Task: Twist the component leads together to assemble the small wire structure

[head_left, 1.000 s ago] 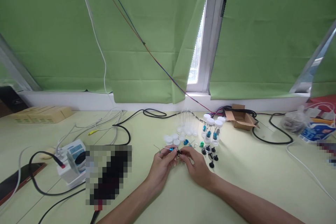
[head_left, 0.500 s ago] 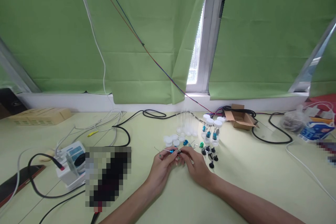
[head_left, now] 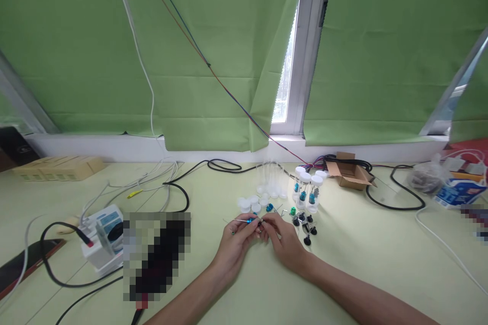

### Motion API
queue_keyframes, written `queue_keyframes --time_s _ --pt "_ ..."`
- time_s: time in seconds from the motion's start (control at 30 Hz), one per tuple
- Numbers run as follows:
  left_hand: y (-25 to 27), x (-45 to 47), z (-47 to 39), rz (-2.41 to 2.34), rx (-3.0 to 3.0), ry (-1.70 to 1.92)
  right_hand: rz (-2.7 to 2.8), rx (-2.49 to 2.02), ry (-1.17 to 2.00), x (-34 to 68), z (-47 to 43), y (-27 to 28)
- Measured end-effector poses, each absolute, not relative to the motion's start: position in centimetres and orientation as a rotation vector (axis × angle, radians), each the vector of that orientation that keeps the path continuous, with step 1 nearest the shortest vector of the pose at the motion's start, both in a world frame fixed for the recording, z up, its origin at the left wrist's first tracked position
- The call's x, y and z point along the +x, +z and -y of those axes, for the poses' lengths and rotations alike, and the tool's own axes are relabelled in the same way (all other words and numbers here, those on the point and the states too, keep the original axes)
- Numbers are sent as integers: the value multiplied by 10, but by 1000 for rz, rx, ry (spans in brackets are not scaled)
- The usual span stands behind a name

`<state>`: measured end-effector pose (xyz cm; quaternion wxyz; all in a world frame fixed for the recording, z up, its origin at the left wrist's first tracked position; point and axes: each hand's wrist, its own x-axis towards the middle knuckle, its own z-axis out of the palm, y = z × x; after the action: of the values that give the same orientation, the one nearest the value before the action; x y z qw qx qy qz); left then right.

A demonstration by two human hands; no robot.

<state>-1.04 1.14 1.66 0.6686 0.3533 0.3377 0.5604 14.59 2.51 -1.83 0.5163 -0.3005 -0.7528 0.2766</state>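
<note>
Close together above the table, my left hand (head_left: 237, 238) and my right hand (head_left: 282, 241) are both closed. Pinched in the left is a small blue piece with a thin metal rod (head_left: 249, 221) pointing left. The right fingertips close on a small dark part (head_left: 261, 223) that meets the blue piece; its exact kind is too small to tell. Beyond the fingers lie a loose blue piece (head_left: 270, 207) and a green piece (head_left: 293, 210). Several black knob-like parts with metal pins (head_left: 307, 239) are spread beside the right hand.
White caps (head_left: 254, 200) and clear tubes (head_left: 272, 180) stand behind the hands. Capped tubes holding blue pieces (head_left: 303, 188) stand to their right, near an open cardboard box (head_left: 349, 172). A power strip (head_left: 102, 238) and cables occupy the left side; a blue packet (head_left: 459, 190) lies far right.
The fingers have shifted very slightly around the blue piece and the dark part. Both hands stay in nearly the same place, and the things on the table have not moved.
</note>
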Motion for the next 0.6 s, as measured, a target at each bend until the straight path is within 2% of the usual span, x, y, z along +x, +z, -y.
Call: queue_keyframes --time_s 0.6 --pt "19 -11 -10 -769 820 1276 1791 -700 668 145 -24 -18"
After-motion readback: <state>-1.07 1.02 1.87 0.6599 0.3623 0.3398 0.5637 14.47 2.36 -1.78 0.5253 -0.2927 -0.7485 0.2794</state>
